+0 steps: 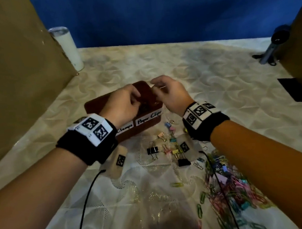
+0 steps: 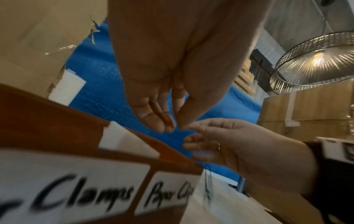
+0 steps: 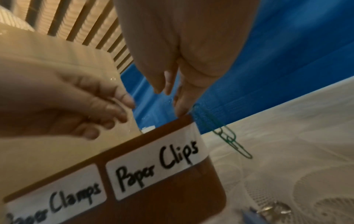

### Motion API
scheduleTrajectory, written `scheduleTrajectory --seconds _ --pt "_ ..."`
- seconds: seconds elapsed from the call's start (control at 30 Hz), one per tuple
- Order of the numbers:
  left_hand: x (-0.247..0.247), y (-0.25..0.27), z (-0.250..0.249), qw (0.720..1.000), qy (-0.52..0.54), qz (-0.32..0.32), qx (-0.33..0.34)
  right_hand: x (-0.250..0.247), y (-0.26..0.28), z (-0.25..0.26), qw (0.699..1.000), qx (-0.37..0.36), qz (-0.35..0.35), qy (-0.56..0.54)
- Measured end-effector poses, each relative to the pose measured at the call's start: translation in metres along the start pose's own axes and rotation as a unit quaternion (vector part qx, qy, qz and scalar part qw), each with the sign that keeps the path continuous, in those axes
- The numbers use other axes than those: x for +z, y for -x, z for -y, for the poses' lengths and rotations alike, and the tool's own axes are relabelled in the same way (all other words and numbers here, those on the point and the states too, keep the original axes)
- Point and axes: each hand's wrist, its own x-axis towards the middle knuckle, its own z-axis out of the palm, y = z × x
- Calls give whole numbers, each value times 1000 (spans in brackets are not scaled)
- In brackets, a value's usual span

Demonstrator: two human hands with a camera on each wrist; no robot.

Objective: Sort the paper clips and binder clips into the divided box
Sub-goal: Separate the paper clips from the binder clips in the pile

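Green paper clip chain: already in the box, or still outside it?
Outside. The green paper clip chain dangles from the right hand beside the box, past its Paper Clips corner.

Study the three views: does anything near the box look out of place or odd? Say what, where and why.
Yes. Several green paper clips are hooked together in a chain. It dangles from the fingers of the right hand and appears to hang outside the box, past its Paper Clips end, not over the compartment.

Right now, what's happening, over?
Right hand pinches green paper clips beside box. Left hand over box, grip unclear. Pile unsorted.
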Motion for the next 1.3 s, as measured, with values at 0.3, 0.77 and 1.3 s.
scheduleTrajectory --seconds 0.3,0.77,1.3 --pt "63 79 -5 973 13 223 56 -65 57 -39 996 28 8 86" --pt "107 117 -8 945 -77 312 63 -64 153 -55 898 75 319 292" --pt "105 122 -5 944 -72 308 91 -51 153 -61 878 86 315 350"
